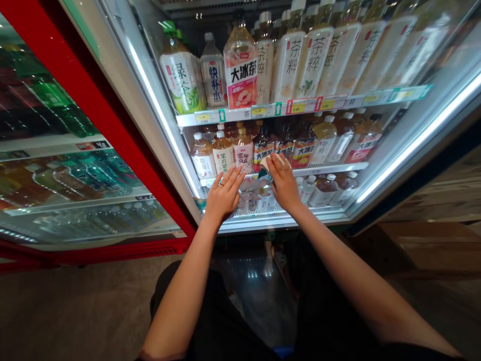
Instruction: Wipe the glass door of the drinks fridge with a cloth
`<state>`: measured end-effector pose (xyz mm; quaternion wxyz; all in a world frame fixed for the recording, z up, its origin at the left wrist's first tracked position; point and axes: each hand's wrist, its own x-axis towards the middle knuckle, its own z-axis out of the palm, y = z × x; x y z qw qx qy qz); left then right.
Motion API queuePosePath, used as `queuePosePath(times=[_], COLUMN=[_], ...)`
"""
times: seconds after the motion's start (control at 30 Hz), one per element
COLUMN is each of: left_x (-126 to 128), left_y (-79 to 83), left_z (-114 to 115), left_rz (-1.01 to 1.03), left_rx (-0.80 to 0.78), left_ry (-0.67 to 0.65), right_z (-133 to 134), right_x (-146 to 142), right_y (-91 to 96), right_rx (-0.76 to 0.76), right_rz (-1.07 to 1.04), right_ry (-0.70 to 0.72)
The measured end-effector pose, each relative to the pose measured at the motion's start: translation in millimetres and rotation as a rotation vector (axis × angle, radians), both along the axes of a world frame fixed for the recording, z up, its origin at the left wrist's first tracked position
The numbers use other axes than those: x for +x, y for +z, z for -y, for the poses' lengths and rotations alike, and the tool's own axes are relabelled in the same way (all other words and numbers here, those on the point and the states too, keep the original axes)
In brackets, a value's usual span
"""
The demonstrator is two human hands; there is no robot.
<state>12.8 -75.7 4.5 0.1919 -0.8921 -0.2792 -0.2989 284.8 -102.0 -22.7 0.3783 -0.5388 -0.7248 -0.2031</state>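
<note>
My left hand (225, 193), a ring on one finger, lies with fingers stretched out, apparently flat against the glass door (250, 188) of a lit drinks cooler. To its right, my right hand (282, 183) presses a pale folded cloth (267, 163) against the same glass. Part of the cloth is hidden under the fingers. A faint grey-green flower decal shows between the two hands. Behind them, tea bottles (243, 150) stand in a row on the middle shelf.
An upper shelf holds larger bottles (240, 65) above a price strip (296, 106). At left stands a red-framed cooler (150, 180) with more drinks. Cardboard boxes (432, 245) sit at right. My dark-clothed knees are close below the door.
</note>
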Motion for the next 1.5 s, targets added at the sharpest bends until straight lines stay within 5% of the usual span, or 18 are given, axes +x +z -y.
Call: queuePosePath(times=[0.67, 0.8, 1.03, 1.23, 1.5], left_x=[8, 3, -9, -19, -36], left_y=[9.6, 8.9, 8.7, 12.4, 13.2], left_z=[12, 9, 13, 16, 18], left_rz=[0.014, 0.03, 0.109, 0.022, 0.028], left_rx=[-0.058, -0.091, -0.076, -0.1, -0.107], left_ry=[0.004, 0.016, 0.058, 0.054, 0.098], right_z=[-3, -4, -2, -8, -6], right_x=[-1, -16, 3, -24, -17], right_y=[1.8, 4.3, 0.2, 10.9, -6.6], right_rx=[0.027, 0.008, 0.026, -0.018, 0.032], right_rz=[0.002, 0.073, 0.022, 0.056, 0.04], right_ry=[-0.038, 0.025, 0.0, 0.045, 0.04])
